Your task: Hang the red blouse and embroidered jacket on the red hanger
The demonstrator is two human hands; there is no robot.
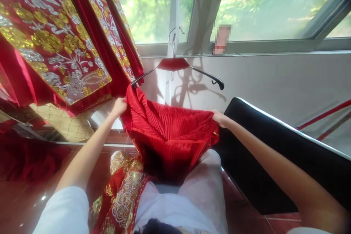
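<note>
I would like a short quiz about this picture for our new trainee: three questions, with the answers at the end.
1. What colour is the cloth held between the left hand and the right hand?
2. True or false: the hanger has no cloth over the end on the picture's right.
3. Which hand is nearer to the black panel? (a) left (b) right

Key: 1. Red. 2. True. 3. b.

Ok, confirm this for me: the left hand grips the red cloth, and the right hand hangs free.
Not quite: the right hand isn't free. The head view shows it gripping the red cloth too, at the side opposite the left hand, which does grip it.
</note>
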